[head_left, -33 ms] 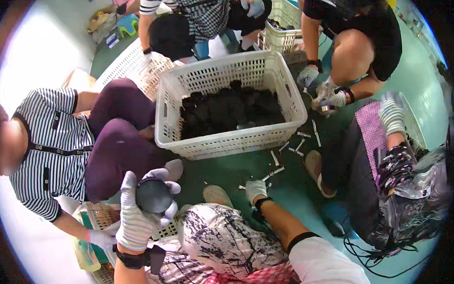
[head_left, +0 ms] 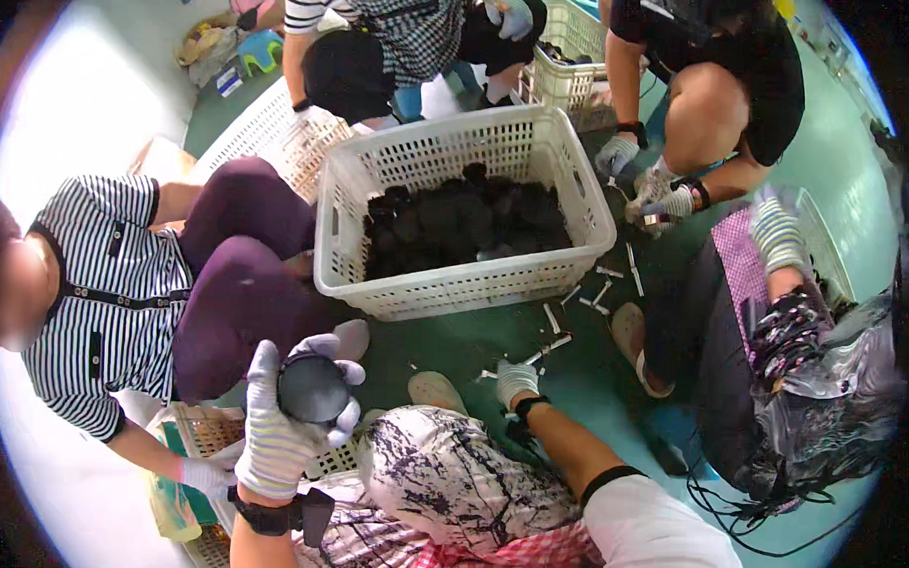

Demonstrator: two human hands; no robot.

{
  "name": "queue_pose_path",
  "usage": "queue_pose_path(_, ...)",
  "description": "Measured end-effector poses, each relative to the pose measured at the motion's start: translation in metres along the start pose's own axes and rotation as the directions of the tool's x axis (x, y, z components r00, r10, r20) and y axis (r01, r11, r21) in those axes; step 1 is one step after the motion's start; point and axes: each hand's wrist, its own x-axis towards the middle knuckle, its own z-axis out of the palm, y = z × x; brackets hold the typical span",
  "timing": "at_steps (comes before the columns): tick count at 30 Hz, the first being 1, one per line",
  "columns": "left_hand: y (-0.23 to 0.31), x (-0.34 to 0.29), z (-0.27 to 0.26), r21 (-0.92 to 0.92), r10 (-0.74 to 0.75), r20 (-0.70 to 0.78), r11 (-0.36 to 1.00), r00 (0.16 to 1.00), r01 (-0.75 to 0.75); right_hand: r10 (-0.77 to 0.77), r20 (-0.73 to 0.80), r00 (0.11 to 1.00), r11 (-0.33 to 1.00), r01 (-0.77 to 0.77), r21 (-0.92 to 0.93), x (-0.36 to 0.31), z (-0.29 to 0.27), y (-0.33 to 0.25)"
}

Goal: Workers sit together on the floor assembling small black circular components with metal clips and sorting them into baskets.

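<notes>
My left hand (head_left: 272, 438), in a striped knit glove, curls its fingers around a smooth, round, dark piece (head_left: 314, 390). My right hand (head_left: 517, 380) reaches low; I cannot tell whether its fingers grip anything. Just beyond them, slim white strips (head_left: 552, 318) lie loose. Farther ahead, a slotted, pale plastic crate (head_left: 480, 282) holds many dark pieces (head_left: 457, 222); how many are finished is unclear.

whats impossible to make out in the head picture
In the head view:
- Far side of the black disc: turned away, against the left hand.
- Whether the right hand grips a white stick: too small.
- Floor of the white basket: covered by black pieces.
- Left forearm: cut off by the lower edge.
</notes>
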Motion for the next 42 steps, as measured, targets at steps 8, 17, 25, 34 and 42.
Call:
queue_pose_path(8, -0.002, -0.011, 0.000, 0.092, -0.035, 0.150, 0.996, 0.988, 0.021, -0.207, -0.255, 0.945, 0.168, 0.291, 0.942, -0.066, -0.123, -0.003)
queue_pose_path(17, -0.004, -0.030, -0.008, 0.480, 0.180, 0.406, 0.792, 0.896, -0.377, -0.440, -0.371, 0.818, -0.082, 0.375, 0.923, -0.186, -0.306, -0.091)
queue_pose_path(25, -0.022, -0.037, -0.015, 0.588, 0.361, 0.441, 0.576, 0.822, -0.568, -0.374, -0.645, 0.666, 0.474, 0.736, 0.484, -0.215, -0.311, -0.136)
queue_pose_path(34, -0.025, -0.022, -0.019, 0.590, 0.631, 0.590, 0.088, 0.503, -0.802, -0.317, -0.706, 0.633, 0.665, 0.679, 0.311, -0.221, -0.294, -0.143)
queue_pose_path(42, -0.027, -0.002, -0.025, 0.640, 0.669, 0.581, -0.024, 0.464, -0.768, -0.353, -0.703, 0.617, 0.615, 0.720, 0.323, -0.220, -0.283, -0.151)
